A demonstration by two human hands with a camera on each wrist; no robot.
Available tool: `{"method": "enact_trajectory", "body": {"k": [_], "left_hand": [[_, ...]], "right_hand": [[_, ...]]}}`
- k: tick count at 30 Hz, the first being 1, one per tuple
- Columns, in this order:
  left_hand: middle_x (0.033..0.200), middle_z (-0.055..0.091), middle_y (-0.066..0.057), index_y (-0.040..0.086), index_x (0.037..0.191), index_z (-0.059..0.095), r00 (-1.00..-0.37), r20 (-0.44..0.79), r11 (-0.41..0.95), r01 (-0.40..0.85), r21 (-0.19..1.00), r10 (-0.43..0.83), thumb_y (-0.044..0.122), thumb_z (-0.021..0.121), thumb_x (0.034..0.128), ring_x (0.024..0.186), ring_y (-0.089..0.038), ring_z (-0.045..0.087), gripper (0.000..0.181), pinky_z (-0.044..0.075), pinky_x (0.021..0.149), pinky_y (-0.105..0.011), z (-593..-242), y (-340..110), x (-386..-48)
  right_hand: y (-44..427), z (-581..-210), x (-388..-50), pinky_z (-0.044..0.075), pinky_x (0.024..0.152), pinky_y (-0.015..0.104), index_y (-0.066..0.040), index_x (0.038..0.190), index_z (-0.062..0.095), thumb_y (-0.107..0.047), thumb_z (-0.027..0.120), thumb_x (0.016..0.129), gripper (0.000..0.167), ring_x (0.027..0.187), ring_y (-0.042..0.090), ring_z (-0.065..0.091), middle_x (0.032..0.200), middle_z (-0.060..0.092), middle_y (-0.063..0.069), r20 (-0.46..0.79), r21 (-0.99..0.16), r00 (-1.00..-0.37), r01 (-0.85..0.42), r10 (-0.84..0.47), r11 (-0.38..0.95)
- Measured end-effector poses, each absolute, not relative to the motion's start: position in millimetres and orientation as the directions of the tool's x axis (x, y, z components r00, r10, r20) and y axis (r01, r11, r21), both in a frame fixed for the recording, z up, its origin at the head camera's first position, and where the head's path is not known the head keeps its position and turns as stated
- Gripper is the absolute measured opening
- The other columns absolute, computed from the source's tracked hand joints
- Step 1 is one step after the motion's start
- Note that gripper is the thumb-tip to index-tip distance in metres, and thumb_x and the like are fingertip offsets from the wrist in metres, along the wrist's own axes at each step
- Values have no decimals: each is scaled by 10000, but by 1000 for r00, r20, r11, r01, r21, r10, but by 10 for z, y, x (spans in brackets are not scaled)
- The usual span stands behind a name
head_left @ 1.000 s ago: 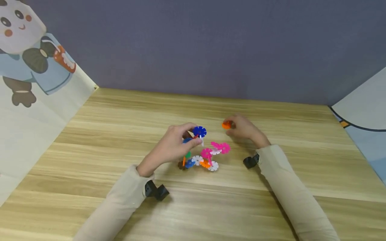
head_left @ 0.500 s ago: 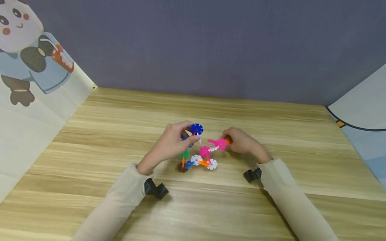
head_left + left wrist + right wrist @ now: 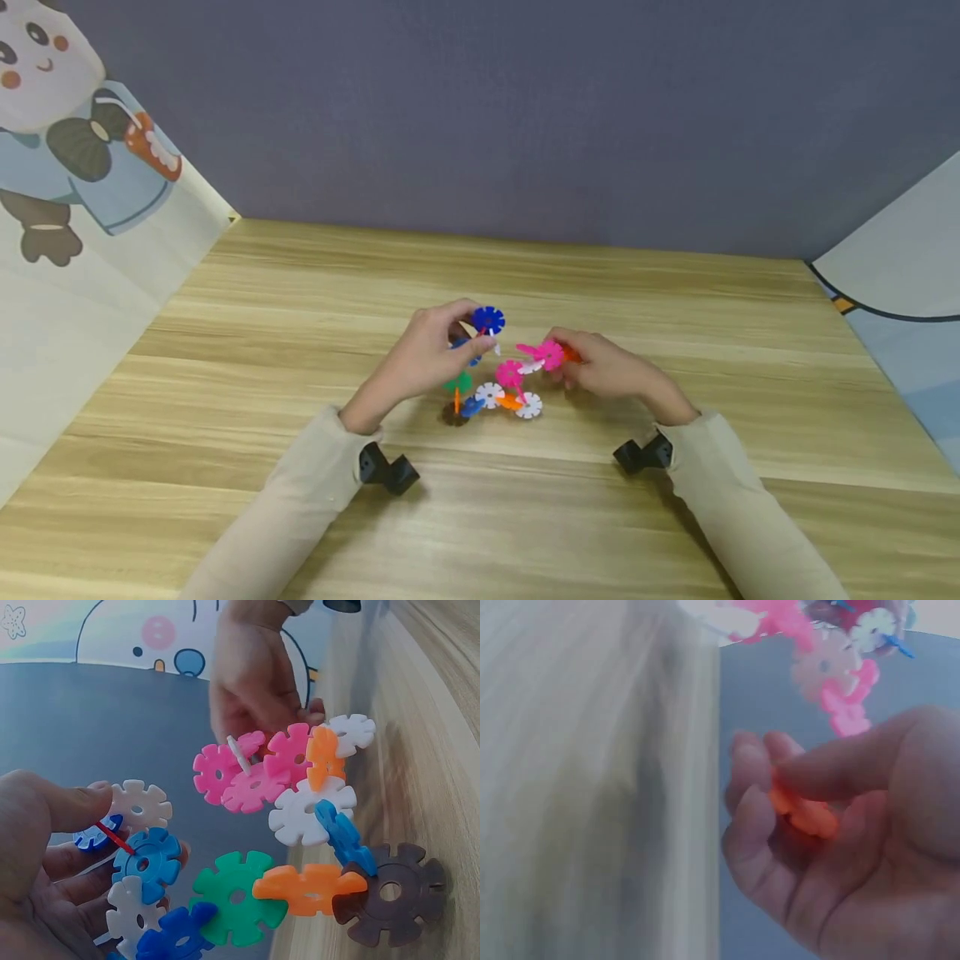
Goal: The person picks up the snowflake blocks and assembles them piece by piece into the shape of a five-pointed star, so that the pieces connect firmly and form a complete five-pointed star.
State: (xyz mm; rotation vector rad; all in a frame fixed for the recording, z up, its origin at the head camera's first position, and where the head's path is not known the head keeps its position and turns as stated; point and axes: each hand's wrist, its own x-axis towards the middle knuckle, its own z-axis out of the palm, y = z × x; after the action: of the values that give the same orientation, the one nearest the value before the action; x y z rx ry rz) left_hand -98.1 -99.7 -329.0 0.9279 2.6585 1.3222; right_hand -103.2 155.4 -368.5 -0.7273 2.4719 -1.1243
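Observation:
A chain of interlocking snowflake discs rises from the table, its pieces pink, white, orange, blue, green and brown. My left hand (image 3: 423, 354) grips its left end, thumb and fingers about a white disc (image 3: 154, 804) and a light blue disc (image 3: 166, 851), below the dark blue disc (image 3: 489, 320). Between thumb and fingers my right hand (image 3: 611, 367) pinches an orange disc (image 3: 814, 819), beside the pink disc (image 3: 552, 356) at the chain's other end. Whether the two touch is hard to tell. The brown disc (image 3: 424, 892) sits lowest, by the tabletop.
The wood-grain table (image 3: 300, 275) spreads around the hands. A dark grey panel (image 3: 525, 125) closes its back edge, and a cartoon-printed panel (image 3: 127, 175) stands at the left. Each wrist wears a black camera.
My right hand has brought the orange disc from behind, toward me and in beside the pink end of the chain. My left hand keeps its hold, having shifted only slightly left.

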Motion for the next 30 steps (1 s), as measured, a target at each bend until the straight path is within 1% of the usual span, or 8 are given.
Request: {"method": "enact_trajectory", "body": {"k": [3,6,9,12,14,18,24,30], "left_hand": [[959,693,-124,9,1127,619,-824,226,454,491,744,520,150,660,896,700,-138,652,273,542,584,-225,-3277,-997,-974],[975,687,-130,5,1126,618,-831,223,453,480,751,510,149,654,900,717,-152,662,271,544,579,-229,-3272,-1000,-973],[983,683,-137,-2,1123,617,-840,220,452,467,760,497,148,651,903,715,-168,664,269,544,564,-239,-3276,-1004,-979],[971,682,-138,-1,1116,618,-850,217,452,451,770,480,151,651,902,683,-155,653,264,535,537,-252,-3275,-1006,-988],[958,683,-132,4,1109,621,-857,211,452,439,777,470,155,652,903,661,-140,645,257,528,519,-260,-3270,-1006,-992],[939,684,-125,14,1096,623,-871,195,454,412,790,451,161,652,904,644,-128,639,244,521,501,-266,-3264,-1007,-998],[951,688,-128,20,1100,624,-886,169,462,378,802,432,172,652,904,641,-126,643,250,525,497,-271,-3259,-1002,-996],[966,688,-133,15,1109,621,-885,161,461,374,805,436,155,651,903,628,-124,634,252,515,484,-271,-3257,-992,-987]], "right_hand": [[1549,-3624,-1008,492,537,275,24,1076,529,-7,353,961,213,632,161,513,786,552,150,-100,-840,-823,-232,-560,490],[1563,-3591,-993,499,552,257,100,1155,497,-65,296,994,306,636,115,498,797,532,124,-107,-909,-812,-153,-573,387],[1587,-3588,-984,515,576,238,152,1245,441,-155,293,1025,406,666,84,512,841,549,82,-76,-959,-782,-114,-618,261],[1587,-3587,-980,531,591,253,146,1295,427,-263,335,1041,490,682,84,524,856,555,88,-36,-973,-773,-118,-634,199],[1561,-3578,-979,536,589,271,119,1292,456,-282,419,1023,484,667,88,533,847,559,97,-28,-960,-788,-151,-616,237],[1481,-3568,-981,526,556,298,72,1235,536,-150,552,962,353,601,103,534,784,559,148,-42,-907,-841,-194,-539,374],[1427,-3575,-972,487,510,282,77,1139,601,-101,566,948,264,544,100,510,691,561,138,-44,-897,-881,-172,-470,407],[1417,-3566,-961,463,488,265,77,1132,608,-95,567,946,257,529,91,496,677,545,121,-47,-897,-867,-182,-496,403]]}}
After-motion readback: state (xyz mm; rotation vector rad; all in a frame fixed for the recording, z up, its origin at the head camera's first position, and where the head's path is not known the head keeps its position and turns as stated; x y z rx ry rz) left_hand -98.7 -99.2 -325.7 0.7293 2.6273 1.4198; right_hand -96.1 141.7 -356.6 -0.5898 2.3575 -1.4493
